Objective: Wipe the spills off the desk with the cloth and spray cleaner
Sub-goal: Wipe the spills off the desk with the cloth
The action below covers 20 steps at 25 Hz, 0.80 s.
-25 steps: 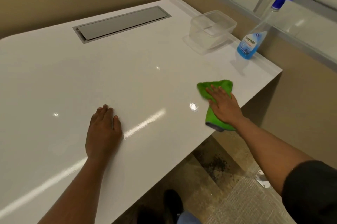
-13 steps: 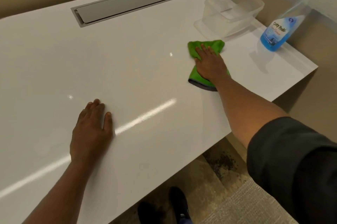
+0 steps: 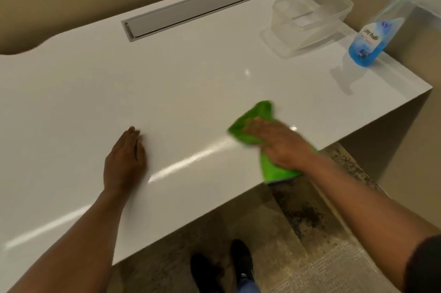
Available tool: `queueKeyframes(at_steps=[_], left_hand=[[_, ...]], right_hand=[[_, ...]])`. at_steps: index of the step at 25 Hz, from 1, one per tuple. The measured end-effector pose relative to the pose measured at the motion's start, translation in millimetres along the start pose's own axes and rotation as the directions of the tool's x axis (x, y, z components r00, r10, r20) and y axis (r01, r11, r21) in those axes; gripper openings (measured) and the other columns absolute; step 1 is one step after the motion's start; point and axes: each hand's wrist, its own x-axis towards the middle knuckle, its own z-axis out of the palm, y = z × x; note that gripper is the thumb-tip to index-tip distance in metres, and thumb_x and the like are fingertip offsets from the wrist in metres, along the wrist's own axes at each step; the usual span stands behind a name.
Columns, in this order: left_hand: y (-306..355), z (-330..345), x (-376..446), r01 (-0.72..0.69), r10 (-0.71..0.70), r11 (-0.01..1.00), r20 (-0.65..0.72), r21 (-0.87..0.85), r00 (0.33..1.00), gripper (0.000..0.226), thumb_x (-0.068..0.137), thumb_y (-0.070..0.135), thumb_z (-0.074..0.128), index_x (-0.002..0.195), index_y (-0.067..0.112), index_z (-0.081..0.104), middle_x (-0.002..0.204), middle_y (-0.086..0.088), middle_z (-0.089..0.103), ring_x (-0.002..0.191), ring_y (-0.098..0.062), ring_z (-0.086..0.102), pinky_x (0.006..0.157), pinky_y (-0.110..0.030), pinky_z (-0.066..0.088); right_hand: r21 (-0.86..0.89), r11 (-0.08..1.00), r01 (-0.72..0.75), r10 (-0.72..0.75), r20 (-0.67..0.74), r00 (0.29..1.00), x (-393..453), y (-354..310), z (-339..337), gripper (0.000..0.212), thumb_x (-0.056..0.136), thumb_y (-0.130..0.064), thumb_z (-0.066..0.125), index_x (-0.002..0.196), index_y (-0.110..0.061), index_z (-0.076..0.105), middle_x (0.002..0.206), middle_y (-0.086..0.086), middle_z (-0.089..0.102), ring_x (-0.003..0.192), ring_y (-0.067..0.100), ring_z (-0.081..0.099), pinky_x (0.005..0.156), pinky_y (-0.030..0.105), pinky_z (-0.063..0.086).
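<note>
A glossy white desk [image 3: 191, 92] fills most of the view. My right hand [image 3: 279, 144] presses flat on a crumpled green cloth [image 3: 253, 123] near the desk's front right edge; part of the cloth hangs over that edge, and the hand is blurred. My left hand [image 3: 125, 161] lies flat on the desk, palm down, holding nothing. A clear spray bottle with blue liquid [image 3: 372, 42] stands upright at the far right corner, apart from both hands. I see no spill on the surface.
A clear plastic container [image 3: 310, 18] sits at the back right, left of the bottle. A grey cable hatch [image 3: 186, 13] is set into the desk at the back. Beige partition walls border the desk. Below the front edge are stained floor and dark shoes [image 3: 241, 261].
My right hand swept the cloth away toward the container, then back toward the front edge. My left hand stayed flat on the desk. The camera view shifted.
</note>
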Motion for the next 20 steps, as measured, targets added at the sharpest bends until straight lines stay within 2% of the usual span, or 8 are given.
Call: queueKeyframes(at_steps=[2, 4, 7, 10, 14, 17, 20], left_hand=[[-11, -15, -20, 0.064, -0.064, 0.998, -0.019, -0.013, 0.998, 0.039, 0.1, 0.018, 0.044, 0.138, 0.013, 0.053, 0.147, -0.003, 0.05, 0.136, -0.023, 0.046, 0.111, -0.036, 0.033], [-29, -30, -48, 0.109, -0.109, 0.994, -0.044, 0.0, 0.993, 0.04, 0.099, 0.015, 0.046, 0.137, 0.012, 0.054, 0.146, -0.005, 0.051, 0.135, -0.025, 0.047, 0.11, -0.04, 0.035], [-61, -56, -89, 0.221, -0.217, 0.975, -0.089, 0.034, 0.972, 0.039, 0.099, 0.015, 0.047, 0.137, 0.009, 0.054, 0.145, -0.008, 0.052, 0.135, -0.028, 0.046, 0.11, -0.044, 0.037], [-99, -77, -126, 0.388, -0.382, 0.921, -0.141, 0.023, 0.913, 0.039, 0.1, 0.018, 0.045, 0.138, 0.009, 0.054, 0.146, -0.008, 0.051, 0.137, -0.028, 0.044, 0.113, -0.044, 0.034], [-140, -88, -158, 0.482, -0.486, 0.874, -0.149, -0.069, 0.861, 0.041, 0.102, 0.025, 0.041, 0.137, 0.009, 0.054, 0.148, -0.008, 0.048, 0.139, -0.026, 0.042, 0.115, -0.042, 0.031], [-153, -85, -167, 0.462, -0.477, 0.878, -0.143, -0.125, 0.867, 0.039, 0.102, 0.022, 0.043, 0.136, 0.007, 0.055, 0.148, -0.008, 0.049, 0.138, -0.025, 0.042, 0.116, -0.039, 0.029], [-156, -87, -168, 0.421, -0.462, 0.877, -0.16, -0.232, 0.873, 0.042, 0.102, 0.028, 0.041, 0.135, 0.008, 0.056, 0.147, -0.008, 0.05, 0.137, -0.024, 0.044, 0.114, -0.034, 0.029]], right_hand=[[0.015, 0.967, -0.256, 0.256, -0.042, 0.966, -15, 42, -16, 0.055, 0.09, -0.001, 0.055, 0.142, -0.013, 0.042, 0.151, 0.013, 0.039, 0.14, 0.032, 0.035, 0.116, 0.039, 0.02], [-0.003, 0.898, -0.44, 0.437, -0.114, 0.892, -15, 58, -18, 0.05, 0.097, -0.014, 0.049, 0.145, -0.016, 0.039, 0.154, 0.009, 0.035, 0.142, 0.028, 0.032, 0.116, 0.041, 0.02], [-0.009, 0.798, -0.602, 0.585, -0.226, 0.779, -3, 39, -7, 0.048, 0.099, -0.023, 0.041, 0.146, -0.016, 0.037, 0.155, 0.008, 0.033, 0.143, 0.028, 0.029, 0.114, 0.05, 0.021], [-0.021, 0.733, -0.679, 0.661, -0.212, 0.72, 10, 5, 1, 0.051, 0.1, -0.029, 0.035, 0.149, -0.015, 0.03, 0.158, 0.009, 0.027, 0.144, 0.03, 0.023, 0.116, 0.054, 0.016], [-0.082, 0.774, -0.627, 0.608, -0.178, 0.774, 19, -69, 28, 0.052, 0.099, -0.029, 0.035, 0.149, -0.016, 0.029, 0.158, 0.009, 0.026, 0.145, 0.03, 0.023, 0.116, 0.053, 0.016], [-0.103, 0.817, -0.567, 0.554, -0.132, 0.822, 36, -118, 46, 0.054, 0.098, -0.028, 0.037, 0.149, -0.015, 0.029, 0.159, 0.009, 0.025, 0.145, 0.03, 0.023, 0.116, 0.053, 0.016], [-0.138, 0.861, -0.489, 0.483, -0.076, 0.872, 49, -170, 64, 0.058, 0.094, -0.027, 0.039, 0.15, -0.015, 0.027, 0.159, 0.008, 0.024, 0.146, 0.029, 0.021, 0.116, 0.052, 0.018]])
